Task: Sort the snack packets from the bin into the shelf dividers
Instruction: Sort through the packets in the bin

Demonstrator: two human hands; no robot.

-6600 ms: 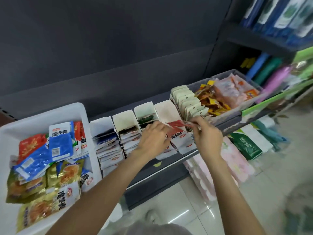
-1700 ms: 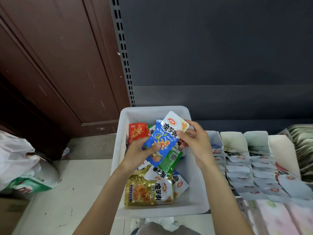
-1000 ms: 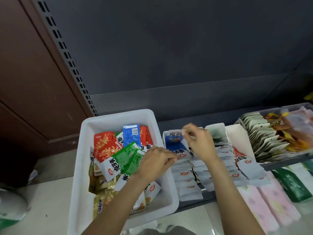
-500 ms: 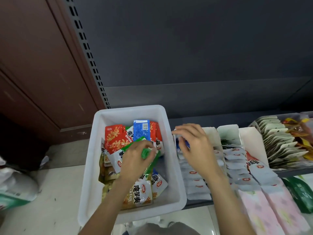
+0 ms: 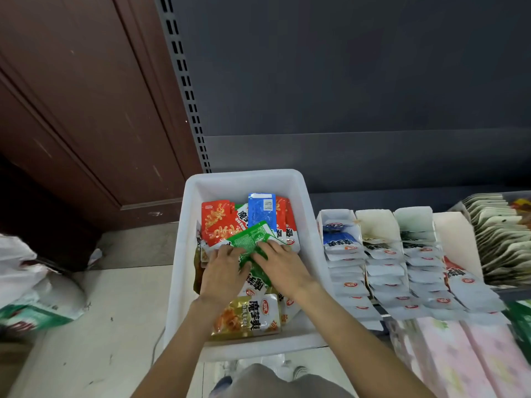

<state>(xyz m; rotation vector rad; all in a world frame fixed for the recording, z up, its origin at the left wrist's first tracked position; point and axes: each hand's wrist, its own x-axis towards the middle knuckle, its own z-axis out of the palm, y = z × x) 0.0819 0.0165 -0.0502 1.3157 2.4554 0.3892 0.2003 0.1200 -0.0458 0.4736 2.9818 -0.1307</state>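
Since half a second ago, the right hand (image 5: 283, 267) is seen withdrawn from the shelf dividers (image 5: 376, 225) and brought into the white bin (image 5: 244, 179), where it joins the left hand (image 5: 222, 272). Both hands are laid on a green packet (image 5: 253, 239) near the middle of the bin; the grip of each is closed on that packet, fingers curled over its lower edge. Red packets (image 5: 217, 222) and a blue packet (image 5: 261, 209) are observed behind the green one, and a yellow packet (image 5: 248, 317) lies at the near end. Just right of the bin, the dividers are noted in a row, the nearest one topped by a blue packet (image 5: 339, 239), the others filled with white-backed packets.
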